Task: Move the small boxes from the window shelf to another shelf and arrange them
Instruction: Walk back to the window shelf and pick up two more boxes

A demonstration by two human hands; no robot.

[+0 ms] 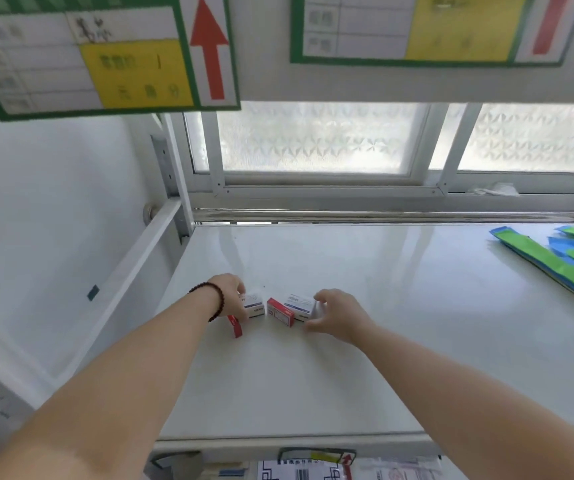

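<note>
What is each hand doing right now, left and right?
Left hand: closed around a white box, with a red box under it.
Right hand: fingers curled on the white-and-blue box, grip unclear.

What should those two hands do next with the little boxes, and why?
Probably close and lift. The left hand already touches a white box; the right hand cups the white box beside a red box, all still on the shelf.

frosted window (316,136) behind, chrome rail (382,216) below it, green-blue bags (562,261) far right, 2 green-framed signs (81,57) overhead.
</note>
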